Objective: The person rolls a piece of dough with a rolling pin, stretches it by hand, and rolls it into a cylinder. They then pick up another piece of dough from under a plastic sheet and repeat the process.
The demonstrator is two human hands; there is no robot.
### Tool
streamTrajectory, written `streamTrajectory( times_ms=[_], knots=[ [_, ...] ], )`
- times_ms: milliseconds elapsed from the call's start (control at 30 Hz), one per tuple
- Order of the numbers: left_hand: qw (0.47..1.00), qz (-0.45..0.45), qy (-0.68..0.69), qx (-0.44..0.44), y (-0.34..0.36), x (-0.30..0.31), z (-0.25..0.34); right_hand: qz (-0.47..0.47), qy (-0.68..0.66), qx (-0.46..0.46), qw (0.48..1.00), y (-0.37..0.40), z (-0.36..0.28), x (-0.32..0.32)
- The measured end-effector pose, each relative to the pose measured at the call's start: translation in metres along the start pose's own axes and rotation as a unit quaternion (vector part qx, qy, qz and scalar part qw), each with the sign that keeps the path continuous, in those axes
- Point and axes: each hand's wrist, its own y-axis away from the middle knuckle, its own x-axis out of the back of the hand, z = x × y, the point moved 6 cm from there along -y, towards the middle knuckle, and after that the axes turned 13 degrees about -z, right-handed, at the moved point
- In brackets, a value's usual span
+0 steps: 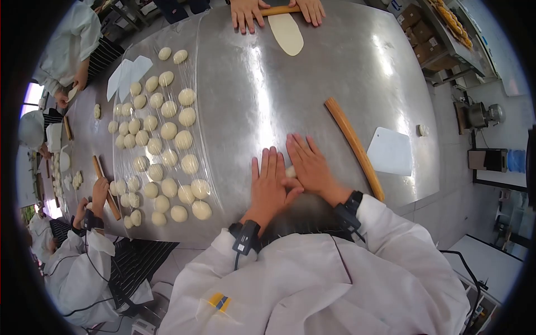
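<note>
Head view: a small pale lump of dough (pixel 290 171) sits on the shiny steel surface (pixel 251 95), in the gap between the left hand (pixel 268 181) and the right hand (pixel 310 166), touching both. All fingers lie flat and outstretched, gripping nothing. A long wooden rolling pin (pixel 354 147) slants just right of the right hand. Rows of round dough balls (pixel 167 131) lie well to the left.
</note>
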Motion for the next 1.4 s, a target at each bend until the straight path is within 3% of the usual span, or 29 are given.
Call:
streamTrajectory(
  times_ms=[133,200,333,400,500,567,633,667,700,733,800,867,933,967,1000,1067,1133,1200,1400],
  knots=[
    [0.999,0.04,-0.021,0.012,-0.062,0.028,-0.037,-0.013,-0.03,0.04,0.999,-0.069,0.033,0.021],
    [0.999,-0.011,-0.018,-0.041,-0.07,0.032,-0.041,-0.019,-0.073,0.074,0.994,-0.07,0.036,0.014],
    [0.997,-0.054,-0.021,-0.048,0.004,0.009,0.001,-0.045,-0.05,0.063,0.996,0.015,-0.001,0.003],
    [0.997,-0.074,0.026,0.002,0.027,0.001,0.015,-0.061,-0.054,0.034,0.996,0.044,-0.013,0.002],
    [0.998,-0.034,-0.062,0.001,0.001,0.003,0.0,-0.024,-0.017,0.011,0.999,0.004,0.005,0.001],
    [0.999,-0.007,-0.034,0.004,-0.035,0.013,-0.02,-0.004,-0.016,0.029,0.999,-0.037,0.021,0.016],
    [0.993,0.033,0.106,-0.029,-0.053,0.031,-0.041,-0.029,-0.146,0.074,0.986,-0.066,0.045,0.015],
    [0.994,0.031,0.106,-0.023,-0.049,0.034,-0.052,-0.032,-0.15,0.077,0.985,-0.076,0.057,0.023],
    [0.973,0.063,0.219,-0.019,-0.044,0.041,-0.07,-0.029,-0.42,0.022,0.907,-0.084,0.081,0.034],
    [0.94,0.093,0.329,-0.016,-0.039,0.047,-0.087,-0.023,-0.655,-0.038,0.754,-0.082,0.097,0.034],
    [0.832,0.151,0.534,-0.011,-0.033,0.053,-0.105,-0.007,-0.644,-0.037,0.764,-0.072,0.109,0.045],
    [0.845,0.155,0.512,-0.003,-0.025,0.052,-0.087,0.006,-0.632,-0.037,0.774,-0.062,0.108,0.046],
    [0.889,0.162,0.427,0.03,-0.02,0.037,-0.066,-0.022,-0.533,-0.004,0.846,-0.043,0.081,0.032],
    [0.911,0.164,0.377,0.041,-0.018,0.028,-0.056,0.024,-0.442,0.052,0.895,-0.035,0.073,0.024],
    [0.928,0.159,0.332,0.045,-0.016,0.024,-0.044,0.022,-0.445,0.055,0.894,-0.03,0.066,0.026],
    [0.956,0.138,0.256,0.033,-0.009,0.021,-0.032,0.005,-0.22,0.094,0.971,-0.023,0.041,0.03],
    [0.966,0.128,0.223,0.029,-0.003,0.028,-0.029,0.039,-0.209,0.118,0.97,-0.014,0.037,0.033],
    [0.995,0.083,0.055,-0.023,-0.001,0.033,-0.014,-0.048,-0.154,0.135,0.978,-0.008,0.033,0.025],
    [0.987,0.019,0.16,-0.006,0.001,0.06,-0.02,-0.135,-0.274,0.109,0.946,-0.014,0.041,0.036]
  ],
)
